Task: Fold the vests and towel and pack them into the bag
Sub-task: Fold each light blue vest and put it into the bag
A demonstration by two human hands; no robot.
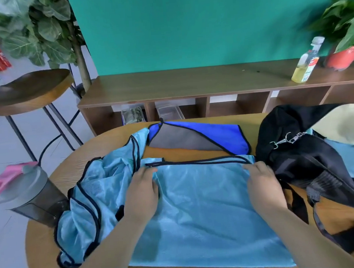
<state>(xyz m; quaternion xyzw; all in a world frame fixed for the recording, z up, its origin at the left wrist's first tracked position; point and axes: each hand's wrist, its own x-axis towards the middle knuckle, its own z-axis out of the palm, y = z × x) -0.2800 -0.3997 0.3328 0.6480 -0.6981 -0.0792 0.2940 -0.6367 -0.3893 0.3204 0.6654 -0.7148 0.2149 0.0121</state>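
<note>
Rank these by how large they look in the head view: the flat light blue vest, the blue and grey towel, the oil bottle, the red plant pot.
1. flat light blue vest
2. blue and grey towel
3. oil bottle and red plant pot look about alike; both stand farther off, so unranked.

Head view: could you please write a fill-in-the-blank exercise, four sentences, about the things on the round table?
The left hand and the right hand hold the far edge of a light ____ vest.
The black bag lies to the ____ of that vest.
The towel beyond the vest is blue and ____.
The shaker bottle has a ____ lid.
Missing words: blue; right; grey; pink.
</note>
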